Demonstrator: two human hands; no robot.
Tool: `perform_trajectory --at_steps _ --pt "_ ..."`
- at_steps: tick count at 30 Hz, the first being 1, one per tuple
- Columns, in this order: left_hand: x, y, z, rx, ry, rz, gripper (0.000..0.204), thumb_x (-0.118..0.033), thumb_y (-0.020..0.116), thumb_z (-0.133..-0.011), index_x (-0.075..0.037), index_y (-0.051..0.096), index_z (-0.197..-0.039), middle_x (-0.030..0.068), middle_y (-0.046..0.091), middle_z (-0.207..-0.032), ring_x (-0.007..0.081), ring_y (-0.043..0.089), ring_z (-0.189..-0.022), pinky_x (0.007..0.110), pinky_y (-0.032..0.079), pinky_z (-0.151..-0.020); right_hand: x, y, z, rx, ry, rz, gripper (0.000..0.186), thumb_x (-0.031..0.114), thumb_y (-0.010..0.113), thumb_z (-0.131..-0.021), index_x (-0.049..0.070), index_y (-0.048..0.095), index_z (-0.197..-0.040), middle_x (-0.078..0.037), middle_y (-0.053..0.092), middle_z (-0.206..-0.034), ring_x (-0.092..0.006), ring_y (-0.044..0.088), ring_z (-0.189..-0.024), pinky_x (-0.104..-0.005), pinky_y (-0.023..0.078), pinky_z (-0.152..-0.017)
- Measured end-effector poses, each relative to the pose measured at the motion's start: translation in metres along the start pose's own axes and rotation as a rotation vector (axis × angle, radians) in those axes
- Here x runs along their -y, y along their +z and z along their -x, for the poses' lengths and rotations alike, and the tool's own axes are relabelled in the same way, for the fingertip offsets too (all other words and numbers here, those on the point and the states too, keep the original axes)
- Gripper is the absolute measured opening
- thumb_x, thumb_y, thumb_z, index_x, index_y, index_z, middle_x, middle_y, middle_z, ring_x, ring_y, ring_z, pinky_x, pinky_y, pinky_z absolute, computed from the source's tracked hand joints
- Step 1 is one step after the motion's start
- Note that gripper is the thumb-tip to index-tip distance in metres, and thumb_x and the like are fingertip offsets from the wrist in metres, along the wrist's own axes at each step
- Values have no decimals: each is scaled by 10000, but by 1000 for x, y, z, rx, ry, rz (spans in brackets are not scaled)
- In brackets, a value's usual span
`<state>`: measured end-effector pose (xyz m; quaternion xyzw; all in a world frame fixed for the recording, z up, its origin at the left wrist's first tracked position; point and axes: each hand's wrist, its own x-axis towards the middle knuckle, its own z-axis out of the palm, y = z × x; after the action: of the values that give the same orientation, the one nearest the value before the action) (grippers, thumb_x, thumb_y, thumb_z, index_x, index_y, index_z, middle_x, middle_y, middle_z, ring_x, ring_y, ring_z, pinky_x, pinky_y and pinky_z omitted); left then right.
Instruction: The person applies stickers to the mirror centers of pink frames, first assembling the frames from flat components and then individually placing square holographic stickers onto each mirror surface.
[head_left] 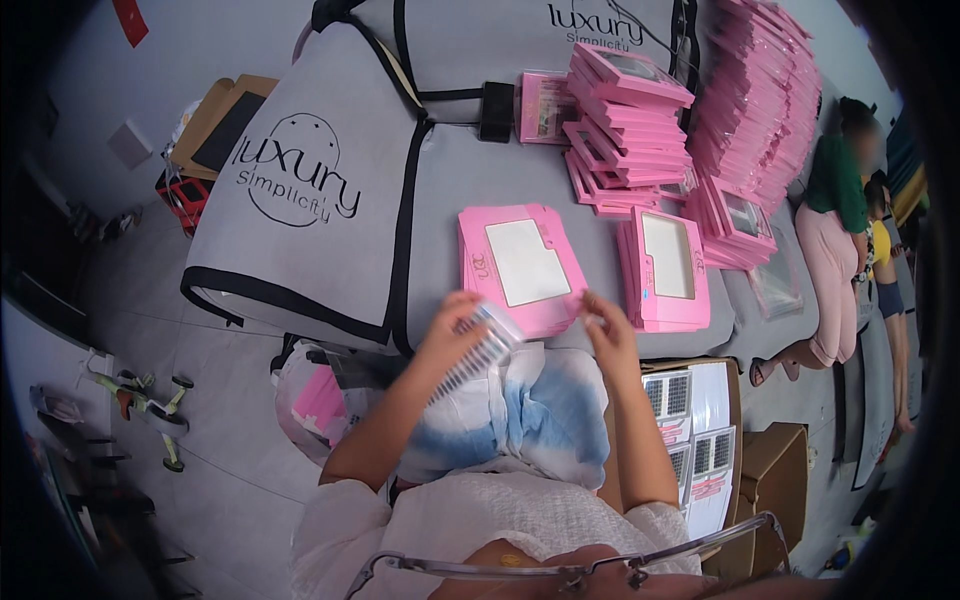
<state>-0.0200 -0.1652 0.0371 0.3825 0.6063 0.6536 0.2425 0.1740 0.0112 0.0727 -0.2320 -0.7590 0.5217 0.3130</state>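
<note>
The left hand (452, 326) pinches a clear pack (488, 350) with black stripes, over the lap and just near of the pink boxes (525, 262). The right hand (612, 332) has bent fingers by the near right corner of those boxes; I cannot tell if it pinches them. The boxes lie flat on the grey sofa (450, 165). To their right is one more small pile (665, 268). Far right, two big pink stacks stand, and the taller one (755, 110) leans. Near right, a carton (738, 400) holds more striped packs (712, 455)
</note>
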Motion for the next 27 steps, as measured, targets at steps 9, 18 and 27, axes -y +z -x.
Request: perform_trajectory --at_steps 9,18,27 --pt "38 -25 -67 78 -635 652 283 -47 561 -891 32 565 -1164 119 637 -1091 194 659 -912 323 540 -782 -63 43 -117 211 524 464 657 414 663 -821 -3 486 -1297 -226 639 -1091 -321 610 -1048 -354 484 -883" --pt "17 2 -47 -143 -707 528 266 -71 582 -897 32 575 -1142 131 663 -1010 216 669 -885 342 543 -775 -64 38 -83 185 551 -155 710 223 670 -824 56 316 -1416 -206 581 -1183 -292 591 -1044 -349 478 -891" --pt "7 1 22 50 -706 477 269 -42 539 -918 42 559 -1173 92 639 -1059 156 630 -923 291 512 -794 -30 31 -4 103 478 -312 739 46 629 -824 80 266 -1467 -179 471 -1305 -283 508 -1139 -347 436 -939"
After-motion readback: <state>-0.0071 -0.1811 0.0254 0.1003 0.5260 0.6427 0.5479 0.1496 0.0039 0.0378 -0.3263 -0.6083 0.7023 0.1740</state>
